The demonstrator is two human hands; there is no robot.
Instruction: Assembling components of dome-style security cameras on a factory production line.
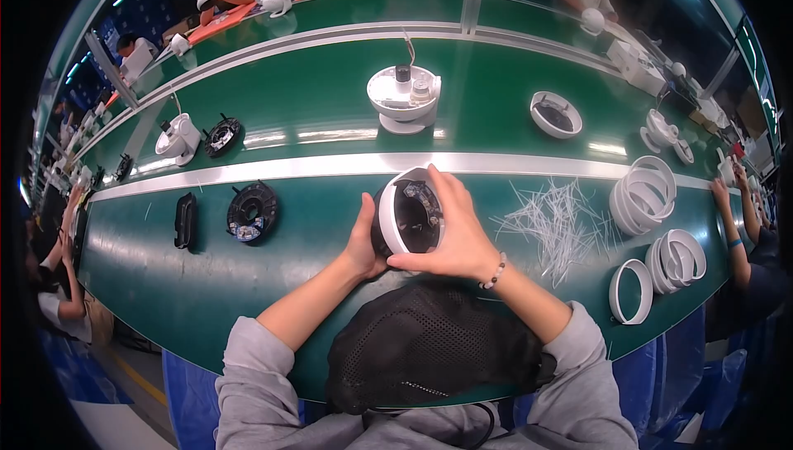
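In front of me, both hands close around one round assembly. It is a black round housing (415, 231) with a small circuit board inside, and a white ring (390, 220) sits around its left and upper edge. My left hand (363, 243) grips the housing from the left and below. My right hand (456, 235) wraps its right side, fingertips at the top edge and thumb along the lower rim of the white ring. Whether the ring is fully seated cannot be seen. The assembly is tilted, its open face toward me.
Left lie another black round housing (252, 213) and a narrow black part (186, 221). Right are a pile of thin white strips (555, 223) and several white rings (632, 291). Beyond the pale rail (330, 164), white device bodies (403, 95) stand on a green surface. Co-workers sit around.
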